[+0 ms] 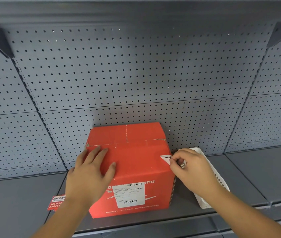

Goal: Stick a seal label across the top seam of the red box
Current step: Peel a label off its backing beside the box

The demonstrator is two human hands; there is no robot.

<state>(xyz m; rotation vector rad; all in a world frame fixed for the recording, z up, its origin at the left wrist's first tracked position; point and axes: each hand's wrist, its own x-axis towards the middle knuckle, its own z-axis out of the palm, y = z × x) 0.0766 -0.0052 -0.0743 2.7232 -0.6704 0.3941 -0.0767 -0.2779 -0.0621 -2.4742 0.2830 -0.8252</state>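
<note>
A red cardboard box (136, 162) stands on a grey metal shelf (24, 200), its top flaps closed with a seam running left to right across the top. A white shipping label is stuck on its front face. My left hand (91, 174) lies flat on the left part of the box top, fingers spread. My right hand (191, 170) is at the box's right top edge, pinching a small white seal label (166, 159) with red print between thumb and fingers. The label's tip hangs over the box top's right edge.
A white slotted plastic basket (206, 201) sits on the shelf to the right of the box, partly under my right arm. A red sheet with white print (57, 202) lies left of the box. A grey pegboard wall (136, 74) rises behind.
</note>
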